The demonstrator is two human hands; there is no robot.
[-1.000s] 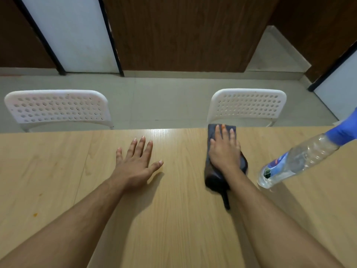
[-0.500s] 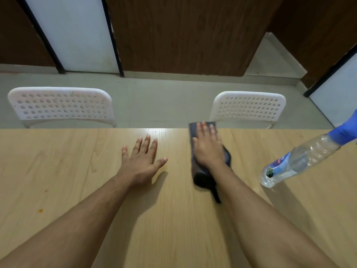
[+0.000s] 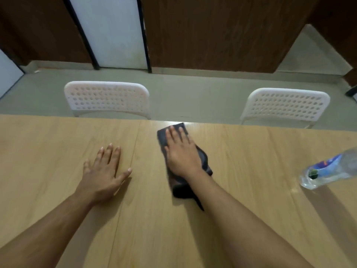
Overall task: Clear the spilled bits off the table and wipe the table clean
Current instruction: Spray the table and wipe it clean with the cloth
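Dark cloth [image 3: 202, 160] lies flat on the wood table [image 3: 251, 155], far side, near the back edge, approx mid-width. It sits directly under the right hand [image 3: 181, 153]: palm and straight fingers press down on it, nothing curled or pinched. Cloth sticks out past the fingertips at 12 o'clock, shows as a strip along the little-finger side at 3 o'clock, and bunches up under the wrist at 6 o'clock, w/ a thin dark tail trailing on toward the person beside the forearm.

Looks: dark grey to almost black, folded into a long narrow pad, far end squared off, near end lumpy and creased. Edges a bit blurred.

Left hand [image 3: 102, 175] is at 9 o'clock from the cloth, apart from it, flat on the bare table top, fingers straight and slightly spread, thumb out toward the cloth. Holds nothing.

At 3 o'clock, well apart from the cloth, a clear plastic bottle [image 3: 328, 171] w/ a blue label, tilted, its base near the table; its top runs out of view at the right edge, so what holds it can't be told.

Beyond the table's back edge, two white perforated chair backs: left chair [image 3: 107, 97] at approx 11 o'clock, right chair [image 3: 287, 106] at approx 1 o'clock. Behind them grey floor, dark wood wall panels, a pale panel w/ black frame.
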